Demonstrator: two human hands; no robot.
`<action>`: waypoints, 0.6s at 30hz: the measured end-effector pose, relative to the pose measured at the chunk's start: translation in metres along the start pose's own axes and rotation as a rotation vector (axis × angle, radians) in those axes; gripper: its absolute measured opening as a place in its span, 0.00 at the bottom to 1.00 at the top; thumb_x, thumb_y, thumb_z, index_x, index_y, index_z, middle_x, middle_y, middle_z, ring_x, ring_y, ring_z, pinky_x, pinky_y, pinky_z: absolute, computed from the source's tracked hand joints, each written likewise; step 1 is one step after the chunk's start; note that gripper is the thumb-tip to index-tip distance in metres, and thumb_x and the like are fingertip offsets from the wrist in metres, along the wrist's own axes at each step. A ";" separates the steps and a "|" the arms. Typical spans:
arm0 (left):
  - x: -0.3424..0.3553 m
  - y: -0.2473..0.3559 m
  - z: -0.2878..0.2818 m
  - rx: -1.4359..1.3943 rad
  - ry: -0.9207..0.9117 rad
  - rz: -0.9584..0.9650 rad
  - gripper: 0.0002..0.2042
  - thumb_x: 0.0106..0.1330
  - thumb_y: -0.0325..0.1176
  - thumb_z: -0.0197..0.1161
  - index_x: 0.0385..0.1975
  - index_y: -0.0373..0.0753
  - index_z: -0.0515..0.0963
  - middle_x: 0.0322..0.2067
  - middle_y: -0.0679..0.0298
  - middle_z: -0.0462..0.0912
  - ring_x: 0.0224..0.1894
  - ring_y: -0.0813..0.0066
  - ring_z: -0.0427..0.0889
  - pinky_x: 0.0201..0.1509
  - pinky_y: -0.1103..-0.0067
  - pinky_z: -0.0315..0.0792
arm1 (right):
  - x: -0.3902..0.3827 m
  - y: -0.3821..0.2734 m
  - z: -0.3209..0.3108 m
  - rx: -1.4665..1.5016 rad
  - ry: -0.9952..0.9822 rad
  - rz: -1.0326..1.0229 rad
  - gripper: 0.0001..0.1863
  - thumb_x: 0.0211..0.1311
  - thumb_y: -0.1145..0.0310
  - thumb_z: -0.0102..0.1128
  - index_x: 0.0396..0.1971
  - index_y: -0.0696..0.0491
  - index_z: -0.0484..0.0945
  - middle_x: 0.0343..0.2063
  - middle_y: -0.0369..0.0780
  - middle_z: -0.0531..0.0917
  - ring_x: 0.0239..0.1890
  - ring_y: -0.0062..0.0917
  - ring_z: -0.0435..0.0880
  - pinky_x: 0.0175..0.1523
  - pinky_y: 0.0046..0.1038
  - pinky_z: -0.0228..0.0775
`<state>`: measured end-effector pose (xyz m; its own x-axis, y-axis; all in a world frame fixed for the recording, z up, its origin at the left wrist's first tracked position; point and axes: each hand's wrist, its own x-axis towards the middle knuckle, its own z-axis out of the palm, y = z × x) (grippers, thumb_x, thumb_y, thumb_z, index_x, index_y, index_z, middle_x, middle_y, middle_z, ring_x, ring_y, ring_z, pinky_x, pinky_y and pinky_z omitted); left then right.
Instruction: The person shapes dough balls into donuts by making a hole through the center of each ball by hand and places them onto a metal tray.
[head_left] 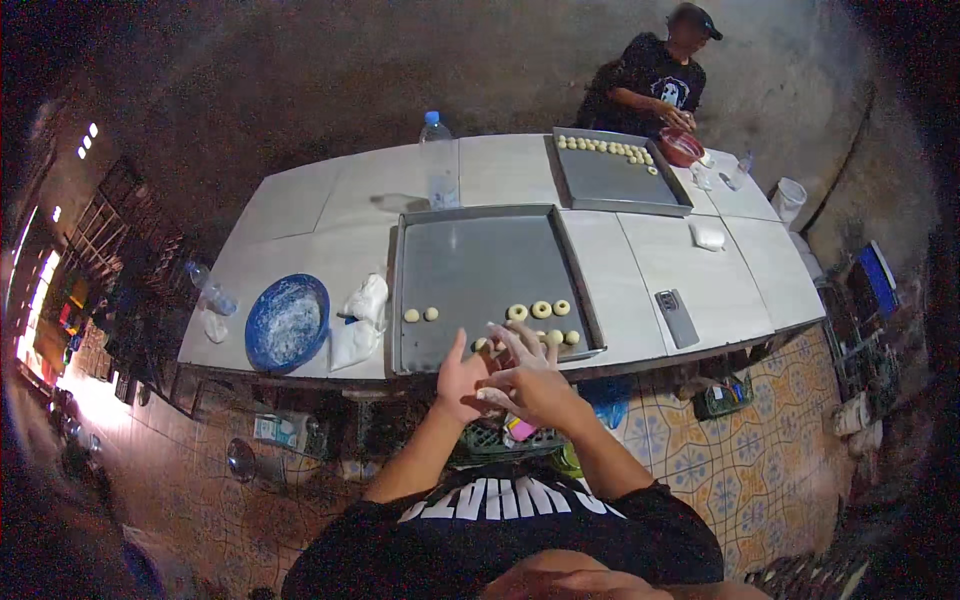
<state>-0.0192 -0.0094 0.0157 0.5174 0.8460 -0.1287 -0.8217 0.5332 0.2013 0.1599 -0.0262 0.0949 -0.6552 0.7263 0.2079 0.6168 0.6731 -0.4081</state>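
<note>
Two bare hands come together over the near edge of a grey metal tray (480, 250) on a white table (625, 262). The left hand (462, 385) is open, its thumb raised; the right hand (532, 385) crosses close to it, fingers spread and dusted with pale powder. Whether anything sits between the palms cannot be told. Beyond the fingers, three dough rings (541, 309) line up at the tray's near right, with a partly hidden row of dough pieces (572, 338) below; two dough balls (431, 314) sit to the left. The spacing probably keeps the soft pieces from sticking. A blue basin (252, 345) of white powder stands at the left, seemingly within reach for dusting, beside white bags (357, 342). Across the table, a co-worker (655, 80) bends hands over a red bowl (682, 150) near a second tray (622, 190).
</note>
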 end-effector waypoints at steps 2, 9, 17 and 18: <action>-0.002 0.003 -0.005 0.075 0.026 0.002 0.40 0.75 0.71 0.43 0.71 0.41 0.66 0.67 0.50 0.73 0.68 0.49 0.73 0.72 0.52 0.67 | 0.004 -0.005 0.002 -0.041 0.021 0.007 0.21 0.64 0.38 0.65 0.41 0.37 0.91 0.78 0.47 0.57 0.80 0.50 0.52 0.76 0.63 0.41; -0.002 0.007 -0.016 -0.052 -0.091 -0.007 0.40 0.75 0.70 0.42 0.72 0.41 0.64 0.72 0.49 0.69 0.72 0.48 0.71 0.76 0.53 0.64 | 0.006 -0.008 0.008 -0.012 0.009 0.023 0.14 0.63 0.45 0.69 0.40 0.37 0.90 0.79 0.42 0.56 0.80 0.52 0.49 0.73 0.69 0.39; 0.002 0.007 -0.033 -0.105 -0.154 -0.042 0.39 0.75 0.71 0.43 0.73 0.44 0.63 0.69 0.50 0.71 0.69 0.50 0.73 0.72 0.52 0.68 | 0.005 0.001 0.014 0.004 0.120 -0.005 0.22 0.61 0.37 0.66 0.33 0.40 0.91 0.79 0.42 0.57 0.79 0.49 0.51 0.73 0.68 0.42; 0.005 0.004 -0.026 -0.096 -0.056 -0.006 0.40 0.74 0.71 0.44 0.73 0.45 0.63 0.68 0.50 0.71 0.69 0.49 0.73 0.72 0.51 0.68 | 0.007 0.001 0.014 0.002 0.133 0.025 0.18 0.61 0.41 0.68 0.34 0.40 0.91 0.78 0.43 0.59 0.79 0.51 0.51 0.73 0.66 0.41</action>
<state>-0.0265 -0.0033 -0.0097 0.5327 0.8430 -0.0744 -0.8364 0.5378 0.1059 0.1496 -0.0227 0.0835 -0.5760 0.7547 0.3140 0.6307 0.6547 -0.4166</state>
